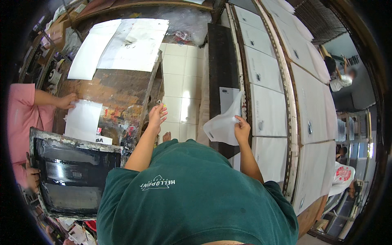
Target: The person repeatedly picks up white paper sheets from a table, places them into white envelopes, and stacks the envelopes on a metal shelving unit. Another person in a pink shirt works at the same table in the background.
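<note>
My right hand (242, 128) pinches the edge of a thin, translucent white plastic sheet (223, 123). The sheet hangs curved over a long dark board (222, 53), with a small dark print near its lower left corner. Beneath it, part of another white printed sheet (228, 98) lies on the board. My left hand (156, 116) is raised over the gap beside the wooden table, its fingers curled around a small yellow thing (164, 106), too small to name.
Rows of white printed sheets (267, 110) lie along the right. At left, a co-worker's hand (68, 101) touches a white sheet (83, 120) on the stained wooden table (118, 90); the other holds a dark framed screen (73, 173). More white sheets (132, 45) lie on the table's far end.
</note>
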### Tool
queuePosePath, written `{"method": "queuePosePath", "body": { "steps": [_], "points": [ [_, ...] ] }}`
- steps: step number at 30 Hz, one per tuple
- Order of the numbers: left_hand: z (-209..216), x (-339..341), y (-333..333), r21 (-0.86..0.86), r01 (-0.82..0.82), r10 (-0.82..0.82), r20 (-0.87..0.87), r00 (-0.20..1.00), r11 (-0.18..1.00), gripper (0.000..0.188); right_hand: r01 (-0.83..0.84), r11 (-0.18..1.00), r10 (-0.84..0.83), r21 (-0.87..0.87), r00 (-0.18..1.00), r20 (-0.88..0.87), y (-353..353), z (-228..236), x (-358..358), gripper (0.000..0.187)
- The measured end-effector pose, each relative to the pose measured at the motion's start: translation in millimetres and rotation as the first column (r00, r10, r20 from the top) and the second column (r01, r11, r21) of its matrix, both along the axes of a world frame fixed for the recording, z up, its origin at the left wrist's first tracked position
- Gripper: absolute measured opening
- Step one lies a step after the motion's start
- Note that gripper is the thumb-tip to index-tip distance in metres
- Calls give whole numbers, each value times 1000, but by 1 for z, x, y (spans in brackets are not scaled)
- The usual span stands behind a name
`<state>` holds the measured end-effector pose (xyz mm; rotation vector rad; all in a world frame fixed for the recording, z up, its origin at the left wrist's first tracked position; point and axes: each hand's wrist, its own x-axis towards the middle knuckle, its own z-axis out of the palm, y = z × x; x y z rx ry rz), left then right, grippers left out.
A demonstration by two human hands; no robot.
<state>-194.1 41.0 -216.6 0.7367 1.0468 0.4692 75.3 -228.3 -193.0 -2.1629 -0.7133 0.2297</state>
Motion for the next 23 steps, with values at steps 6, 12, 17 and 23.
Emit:
{"method": "queuePosePath", "body": {
  "steps": [6, 12, 17, 23],
  "points": [
    [-9, -7, 8, -38, -136, 137, 18, 990, 990, 37, -75, 997, 74, -17, 996, -51, -13, -12, 8, 37],
    [-14, -35, 53, -183, -500, 532, 328, 781, 846, 64, -66, 998, 66, -3, 998, -10, 5, -21, 12, 41],
    [-2, -69, 79, -265, -734, 738, 507, 445, 625, 101, -70, 997, 72, 37, 995, -70, 21, -15, 14, 40],
    [-10, -99, 107, -355, -813, 799, 564, 207, 462, 109, -46, 999, 46, 1, 999, -28, 31, 5, 6, 41]
  ]
}}
